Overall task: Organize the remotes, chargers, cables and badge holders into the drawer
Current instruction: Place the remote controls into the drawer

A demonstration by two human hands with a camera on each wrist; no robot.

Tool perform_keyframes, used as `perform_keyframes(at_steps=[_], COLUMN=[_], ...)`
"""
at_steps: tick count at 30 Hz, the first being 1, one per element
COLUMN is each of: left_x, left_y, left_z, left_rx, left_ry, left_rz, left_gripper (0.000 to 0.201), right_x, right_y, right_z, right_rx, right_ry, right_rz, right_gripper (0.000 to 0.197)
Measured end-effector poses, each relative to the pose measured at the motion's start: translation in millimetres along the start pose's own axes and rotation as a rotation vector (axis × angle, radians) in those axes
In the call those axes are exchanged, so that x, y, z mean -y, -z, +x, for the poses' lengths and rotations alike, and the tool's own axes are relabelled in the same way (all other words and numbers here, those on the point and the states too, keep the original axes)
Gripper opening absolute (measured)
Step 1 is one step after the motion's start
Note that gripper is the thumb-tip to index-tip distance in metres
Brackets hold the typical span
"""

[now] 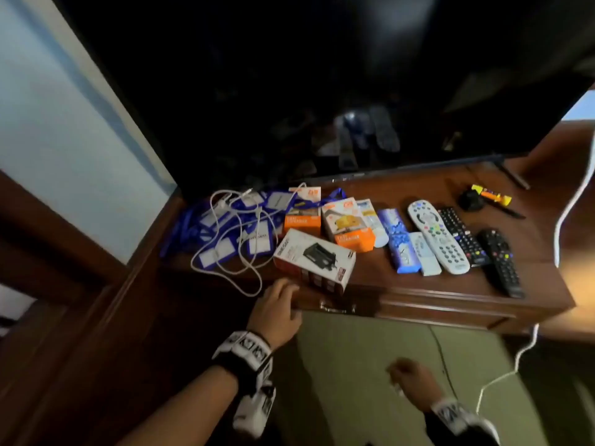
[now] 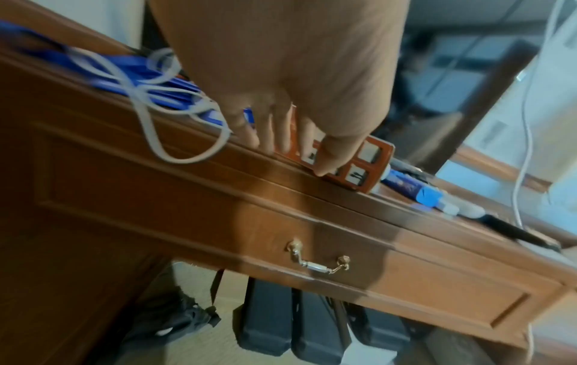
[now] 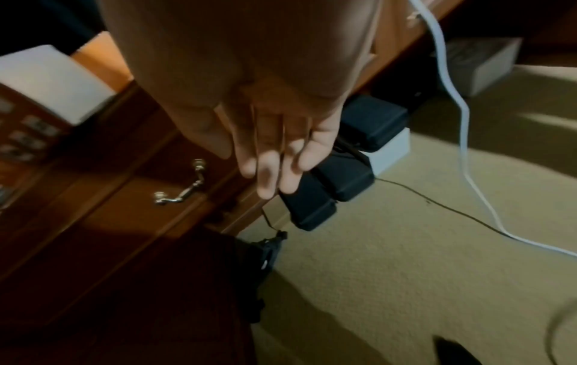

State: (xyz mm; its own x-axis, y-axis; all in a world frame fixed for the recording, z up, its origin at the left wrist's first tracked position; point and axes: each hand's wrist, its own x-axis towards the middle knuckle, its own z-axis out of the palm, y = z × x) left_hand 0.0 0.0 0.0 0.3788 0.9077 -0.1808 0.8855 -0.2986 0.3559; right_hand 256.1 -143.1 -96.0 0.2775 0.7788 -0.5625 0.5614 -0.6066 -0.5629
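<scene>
Blue badge holders (image 1: 222, 233) lie piled at the desk's left with a white cable (image 1: 240, 252) looped over them. Charger boxes sit beside them: a white and red one (image 1: 315, 259) at the front edge and two orange ones (image 1: 349, 225) behind. Several remotes (image 1: 438, 236) lie in a row to the right. The drawer (image 2: 406, 279) below is closed, with a brass handle (image 2: 318, 263) on its front. My left hand (image 1: 280, 300) rests straight fingers on the desk's front edge, thumb against the red box (image 2: 371, 158). My right hand (image 3: 274, 168) hangs relaxed and empty above the carpet, right of the handle (image 3: 184, 187).
A large dark TV (image 1: 322, 75) stands at the back of the desk. A black plug and a yellow-orange item (image 1: 489, 196) lie at the back right. A white cord (image 1: 570, 204) hangs down the right side. Black cases (image 3: 337, 172) sit under the desk.
</scene>
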Motion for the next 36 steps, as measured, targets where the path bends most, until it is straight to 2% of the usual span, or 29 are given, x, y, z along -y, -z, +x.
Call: perform_keyframes(at_steps=[4,7,12,16,19,23,31,36], left_x=[-9,-5,9,19,20,21,18,20], left_y=[-3,-16,-28,-28,-23,-18,8,8], left_z=[19,24,25,24,26,26,36,33], left_rx=[-0.035,0.004,0.048,0.048,0.060,0.075,0.286,0.273], left_ry=[0.114,0.143,0.088,0.054,0.039,0.022,0.037,0.002], left_rz=[0.103,0.190,0.311,0.340,0.307,0.295,0.306,0.289], left_gripper=[0.076,0.084,0.098,0.099,0.096,0.090,0.089,0.091], right_x=[56,85,119,116,111,124,129,119], right_y=[1,-11,-30,-48,-63,-60,-48,-50], right_z=[20,34,64,76,71,69,27,-13], right_rx=[0.023,0.034,0.035,0.096,0.052,-0.007,0.083,0.157], right_ry=[0.155,0.230,0.320,0.219,0.205,0.191,0.117,0.093], right_rz=[-0.123,-0.227,-0.443,-0.496,-0.461,-0.295,-0.272,-0.240], right_gripper=[0.007,0.031,0.059,0.073,0.074,0.064,0.051,0.046])
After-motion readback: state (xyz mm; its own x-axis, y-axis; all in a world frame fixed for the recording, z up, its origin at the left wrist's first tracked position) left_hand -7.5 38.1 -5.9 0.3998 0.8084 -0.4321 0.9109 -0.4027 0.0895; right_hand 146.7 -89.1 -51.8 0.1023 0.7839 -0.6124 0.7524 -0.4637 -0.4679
